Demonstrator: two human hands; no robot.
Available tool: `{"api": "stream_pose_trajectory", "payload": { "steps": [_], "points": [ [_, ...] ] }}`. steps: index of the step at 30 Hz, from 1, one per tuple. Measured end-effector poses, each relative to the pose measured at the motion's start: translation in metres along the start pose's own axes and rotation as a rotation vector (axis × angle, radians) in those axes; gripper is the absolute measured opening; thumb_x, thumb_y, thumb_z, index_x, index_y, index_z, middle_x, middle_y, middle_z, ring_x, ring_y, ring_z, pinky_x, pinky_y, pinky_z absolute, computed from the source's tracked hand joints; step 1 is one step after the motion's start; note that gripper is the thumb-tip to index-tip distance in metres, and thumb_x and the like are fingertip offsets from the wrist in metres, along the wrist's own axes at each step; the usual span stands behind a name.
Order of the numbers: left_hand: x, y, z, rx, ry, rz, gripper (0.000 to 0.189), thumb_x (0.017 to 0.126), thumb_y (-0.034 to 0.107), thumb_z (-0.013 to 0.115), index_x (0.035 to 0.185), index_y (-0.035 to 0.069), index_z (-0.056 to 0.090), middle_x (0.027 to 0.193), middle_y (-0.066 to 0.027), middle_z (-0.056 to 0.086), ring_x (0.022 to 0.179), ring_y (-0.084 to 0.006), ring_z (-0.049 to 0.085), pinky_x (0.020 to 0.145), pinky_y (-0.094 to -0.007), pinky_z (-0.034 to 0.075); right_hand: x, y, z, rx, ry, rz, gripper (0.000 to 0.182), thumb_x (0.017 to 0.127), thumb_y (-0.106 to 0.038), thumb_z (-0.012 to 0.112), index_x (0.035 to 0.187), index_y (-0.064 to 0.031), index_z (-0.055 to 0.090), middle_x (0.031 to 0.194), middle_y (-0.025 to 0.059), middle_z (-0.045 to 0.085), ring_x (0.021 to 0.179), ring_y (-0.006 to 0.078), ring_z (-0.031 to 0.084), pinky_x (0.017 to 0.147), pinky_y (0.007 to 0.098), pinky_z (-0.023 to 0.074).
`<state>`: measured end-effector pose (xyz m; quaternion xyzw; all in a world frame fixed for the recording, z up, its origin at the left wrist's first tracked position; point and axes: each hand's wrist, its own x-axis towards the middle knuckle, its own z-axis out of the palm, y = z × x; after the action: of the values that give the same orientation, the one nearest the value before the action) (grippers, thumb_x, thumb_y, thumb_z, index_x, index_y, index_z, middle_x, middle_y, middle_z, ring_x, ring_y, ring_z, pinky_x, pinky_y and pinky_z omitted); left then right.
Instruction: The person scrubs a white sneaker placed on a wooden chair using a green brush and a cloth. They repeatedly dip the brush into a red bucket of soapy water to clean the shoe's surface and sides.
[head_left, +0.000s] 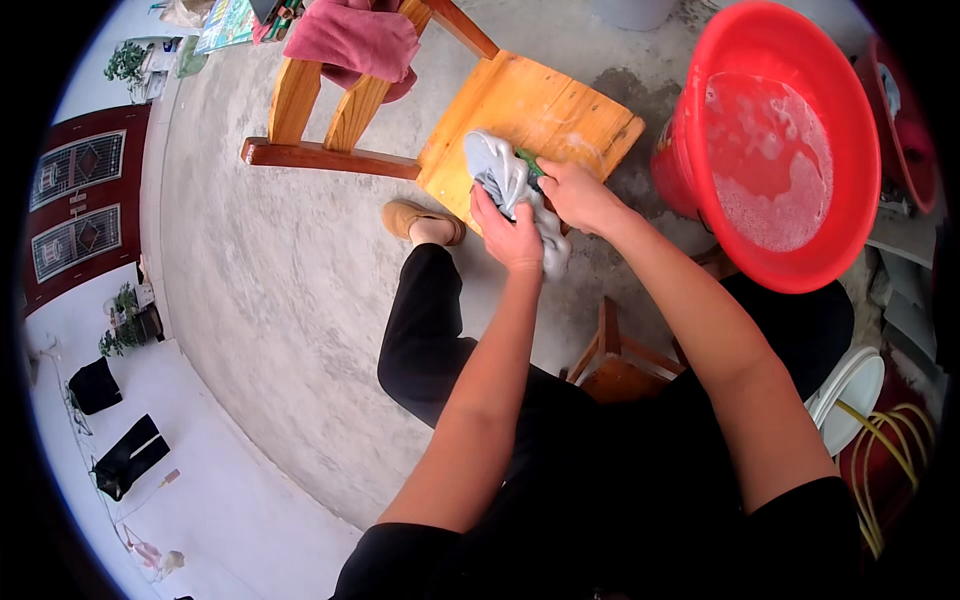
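My left hand (508, 231) grips a wet grey shoe (504, 169), which looks soft and has pale laces or folds, over the front edge of a wooden chair's seat (517, 97). In my right hand (577, 196) is a green brush (529, 160), pressed against the shoe's right side; its bristles are hidden. Part of the grey item hangs below the seat's edge, beside my left wrist. A large red plastic bucket (780, 270) with foamy water (772, 165) stands to the right of the chair. Wet patches show on the seat.
A pink cloth (360, 37) hangs over the chair's backrest. Below my arms is a small wooden stool (622, 379). To the right are a second red basin (904, 135), a white bucket (855, 397) and a yellow hose (892, 450). My left foot is beside the chair.
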<state>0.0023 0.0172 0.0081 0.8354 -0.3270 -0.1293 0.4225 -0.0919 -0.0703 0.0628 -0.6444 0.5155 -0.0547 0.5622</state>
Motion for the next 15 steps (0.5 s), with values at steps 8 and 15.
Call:
{"api": "stream_pose_trajectory", "payload": {
  "steps": [8,15],
  "points": [
    [0.000,-0.008,0.003,0.095,0.020,0.021,0.071,0.073,0.027,0.058,0.138,0.006,0.038,0.142,-0.0143,0.037,0.124,-0.0341,0.045,0.098,-0.0425,0.040,-0.044,-0.018,0.010,-0.049,0.139,-0.123,0.045,0.096,-0.025,0.043,0.139,-0.0117,0.042,0.096,0.0254,0.064,0.088,0.0420,0.061,0.079,0.0451,0.0482],
    [0.000,0.008,0.005,0.065,-0.002,-0.011,0.070,0.074,0.028,0.057,0.137,0.004,0.039,0.138,-0.0154,0.042,0.125,-0.0326,0.043,0.102,-0.0392,0.036,0.024,-0.043,-0.003,-0.161,0.187,-0.053,0.044,0.096,-0.023,0.043,0.138,-0.0110,0.042,0.099,0.0242,0.063,0.094,0.0408,0.060,0.082,0.0467,0.0464]
  ]
}}
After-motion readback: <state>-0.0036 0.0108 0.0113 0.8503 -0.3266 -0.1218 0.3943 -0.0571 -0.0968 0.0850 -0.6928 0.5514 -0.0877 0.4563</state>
